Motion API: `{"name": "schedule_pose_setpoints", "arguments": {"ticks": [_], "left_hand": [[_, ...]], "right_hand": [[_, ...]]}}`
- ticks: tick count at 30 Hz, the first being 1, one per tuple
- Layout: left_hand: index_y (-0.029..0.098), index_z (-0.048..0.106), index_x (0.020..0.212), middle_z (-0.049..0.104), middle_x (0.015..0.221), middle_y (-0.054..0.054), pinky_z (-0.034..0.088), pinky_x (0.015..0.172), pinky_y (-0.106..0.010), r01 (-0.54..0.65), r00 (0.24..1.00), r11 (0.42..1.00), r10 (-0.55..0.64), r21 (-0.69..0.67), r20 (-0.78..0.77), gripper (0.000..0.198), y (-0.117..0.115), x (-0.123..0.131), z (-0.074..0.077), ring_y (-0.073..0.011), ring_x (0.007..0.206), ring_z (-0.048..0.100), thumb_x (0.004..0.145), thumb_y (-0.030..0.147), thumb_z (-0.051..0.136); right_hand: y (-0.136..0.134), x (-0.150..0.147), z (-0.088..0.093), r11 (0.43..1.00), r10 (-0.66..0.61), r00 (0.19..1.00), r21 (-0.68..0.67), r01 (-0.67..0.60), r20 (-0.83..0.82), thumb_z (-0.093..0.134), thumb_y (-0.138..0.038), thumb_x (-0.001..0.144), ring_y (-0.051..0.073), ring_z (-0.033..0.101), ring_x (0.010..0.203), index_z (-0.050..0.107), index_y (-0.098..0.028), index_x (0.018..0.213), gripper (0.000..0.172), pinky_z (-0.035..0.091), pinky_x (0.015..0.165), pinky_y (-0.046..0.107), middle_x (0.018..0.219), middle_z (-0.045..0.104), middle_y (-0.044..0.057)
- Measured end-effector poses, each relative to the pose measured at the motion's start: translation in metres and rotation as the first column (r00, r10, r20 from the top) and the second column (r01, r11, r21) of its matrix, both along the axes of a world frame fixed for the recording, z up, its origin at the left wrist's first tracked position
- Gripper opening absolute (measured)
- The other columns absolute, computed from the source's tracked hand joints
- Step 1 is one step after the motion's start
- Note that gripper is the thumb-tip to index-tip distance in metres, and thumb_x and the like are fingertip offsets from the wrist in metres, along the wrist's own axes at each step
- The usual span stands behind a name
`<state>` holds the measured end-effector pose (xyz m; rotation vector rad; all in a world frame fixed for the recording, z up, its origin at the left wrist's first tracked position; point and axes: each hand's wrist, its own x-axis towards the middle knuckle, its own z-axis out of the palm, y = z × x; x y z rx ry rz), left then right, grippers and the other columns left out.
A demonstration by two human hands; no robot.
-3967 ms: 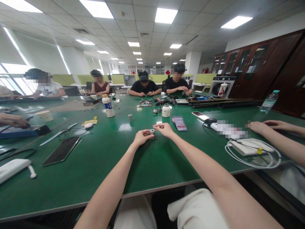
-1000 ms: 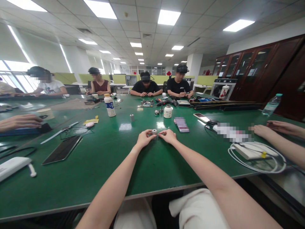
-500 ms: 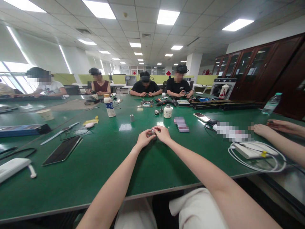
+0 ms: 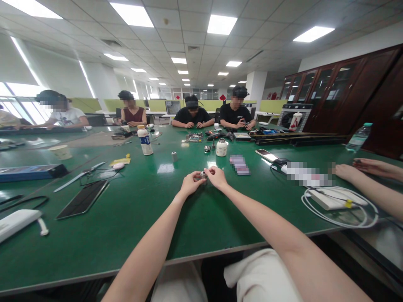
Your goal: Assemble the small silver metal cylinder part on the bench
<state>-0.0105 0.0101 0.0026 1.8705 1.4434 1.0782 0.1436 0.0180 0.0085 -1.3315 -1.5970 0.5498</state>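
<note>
Between my two hands sits a small round silver metal part (image 4: 203,175), low over the green table (image 4: 138,235). My left hand (image 4: 191,183) is closed around its left side, thumb and fingers curled against it. On the right, my right hand (image 4: 216,177) pinches at its top edge with thumb and forefinger. The part's lower side is mostly hidden by fingers. A similar grey metal cylinder (image 4: 174,156) stands upright beyond my left hand. Past my right hand are a small dark metal piece (image 4: 207,149) and a white jar (image 4: 221,148).
A blue-labelled bottle (image 4: 145,140), a dark tablet (image 4: 83,199) and a paper cup (image 4: 60,152) lie to the left. To the right are a phone (image 4: 266,154), a white box (image 4: 336,198) with cables, and a neighbour's hands (image 4: 349,172). Several people sit across the table.
My right hand's fingers have shifted slightly right and opened away from the top of the metal part, so more of it shows. My left hand stays about where it was.
</note>
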Motion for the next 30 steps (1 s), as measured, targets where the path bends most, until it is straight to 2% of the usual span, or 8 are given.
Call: {"name": "schedule_pose_setpoints", "arguments": {"ticks": [3,6,9,14,18,22,24,30], "left_hand": [[0.018,0.071,0.11,0.078,0.093,-0.006,0.052,0.066,-0.026,-0.001,1.0,1.0,0.001,0.002,-0.017,0.04,0.0003,-0.0001,-0.0005,-0.0154,0.065,0.066,0.073,0.034,0.075],[0.019,0.071,0.11,0.078,0.093,-0.005,0.053,0.067,-0.026,-0.002,1.0,1.0,0.002,0.003,-0.031,0.038,0.0011,0.0,-0.0011,-0.0154,0.067,0.067,0.074,0.033,0.074],[0.019,0.071,0.111,0.078,0.094,-0.005,0.053,0.068,-0.026,-0.003,0.999,1.0,0.004,0.004,-0.032,0.039,0.0021,0.0001,-0.0018,-0.0153,0.067,0.068,0.074,0.032,0.074],[0.019,0.07,0.111,0.078,0.096,-0.006,0.054,0.069,-0.027,0.01,1.0,1.0,-0.01,0.0,-0.024,0.04,0.0036,-0.0008,-0.0033,-0.0155,0.067,0.068,0.074,0.032,0.074],[0.018,0.07,0.111,0.078,0.097,-0.006,0.054,0.069,-0.027,0.01,1.0,1.0,-0.01,0.005,-0.019,0.04,0.0038,-0.0011,-0.0041,-0.0158,0.068,0.068,0.074,0.033,0.074],[0.019,0.07,0.111,0.078,0.096,-0.006,0.054,0.069,-0.028,0.001,1.0,1.0,0.0,0.01,-0.031,0.04,0.0029,-0.0003,-0.0034,-0.0164,0.068,0.068,0.074,0.033,0.074],[0.019,0.07,0.111,0.078,0.095,-0.006,0.054,0.069,-0.028,-0.002,1.0,1.0,0.002,0.012,-0.031,0.04,0.0026,-0.0002,-0.0028,-0.0163,0.068,0.068,0.074,0.033,0.074],[0.019,0.071,0.109,0.078,0.094,-0.006,0.056,0.07,-0.03,0.007,1.0,1.0,-0.007,0.014,-0.012,0.039,0.0024,-0.0002,-0.0033,-0.0175,0.069,0.069,0.073,0.034,0.075]], "right_hand": [[0.0008,0.0,-0.0022,1.0,0.012,0.999,0.002,-0.012,-0.045,0.061,-0.037,0.09,0.016,0.069,0.075,0.071,-0.018,0.086,0.022,0.053,0.074,0.026,0.083,0.075,0.004],[0.0019,-0.0017,-0.0054,0.997,0.08,0.995,0.014,-0.079,-0.065,0.06,-0.034,0.09,0.016,0.07,0.083,0.074,-0.022,0.1,0.02,0.053,0.079,0.026,0.096,0.076,0.003],[0.0028,-0.0028,-0.0062,0.996,0.086,0.996,0.006,-0.086,-0.037,0.058,-0.037,0.091,0.018,0.07,0.085,0.076,-0.023,0.09,0.024,0.052,0.08,0.027,0.095,0.077,0.003],[0.0037,-0.0024,-0.0035,0.999,-0.02,0.998,-0.039,0.018,-0.059,0.055,-0.044,0.093,0.019,0.068,0.079,0.072,-0.02,0.073,0.036,0.05,0.076,0.027,0.079,0.074,0.003],[0.0033,-0.0045,-0.0051,0.999,-0.02,0.991,-0.044,0.014,-0.13,0.058,-0.041,0.091,0.017,0.068,0.079,0.071,-0.019,0.079,0.029,0.05,0.077,0.026,0.081,0.074,0.003],[0.0031,-0.0075,-0.0078,0.996,0.08,0.983,-0.023,-0.085,-0.165,0.061,-0.036,0.089,0.017,0.069,0.084,0.074,-0.022,0.095,0.02,0.051,0.08,0.026,0.098,0.076,0.003],[0.0033,-0.0079,-0.0078,0.994,0.095,0.985,-0.033,-0.1,-0.143,0.06,-0.037,0.09,0.017,0.069,0.083,0.075,-0.022,0.091,0.021,0.05,0.08,0.027,0.096,0.076,0.003],[0.0072,-0.0039,-0.008,0.998,-0.019,0.993,-0.067,0.011,-0.117,0.059,-0.046,0.089,0.018,0.066,0.076,0.068,-0.02,0.071,0.033,0.049,0.074,0.027,0.076,0.072,0.003]]}}
